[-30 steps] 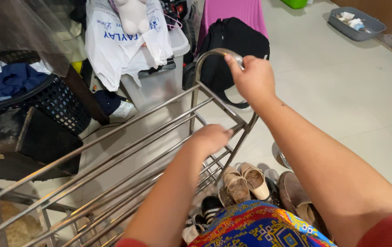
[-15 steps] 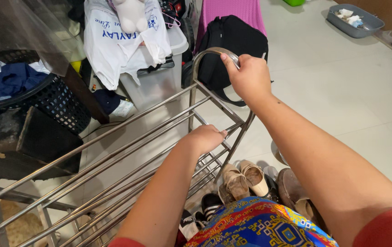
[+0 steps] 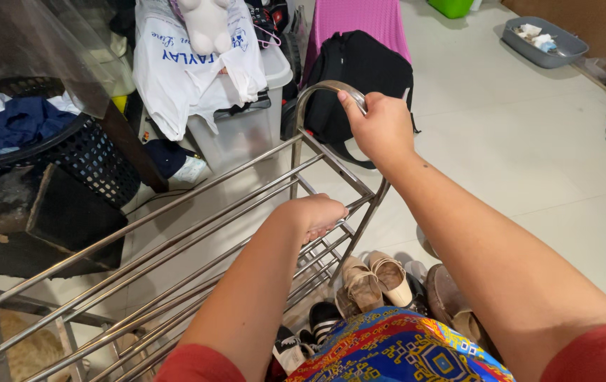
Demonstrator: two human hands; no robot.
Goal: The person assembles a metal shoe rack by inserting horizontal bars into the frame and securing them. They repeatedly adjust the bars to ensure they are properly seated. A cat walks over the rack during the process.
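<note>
The curved end loop (image 3: 328,92) of the steel shoe rack (image 3: 197,233) is clasped by the right hand (image 3: 382,127), fingers wrapped over the top of the arch, apparently so the frame can be steadied from its end. One of the long top rails is gripped by the left hand (image 3: 315,214), fingers curled under it, nearer the body. The rack thus lies directly under both grips, stretching away leftward. Shoes (image 3: 374,283) are seen on its lower tier, a black backpack (image 3: 363,78) just beyond the loop, a black laundry basket (image 3: 70,152) well apart at the left
</note>
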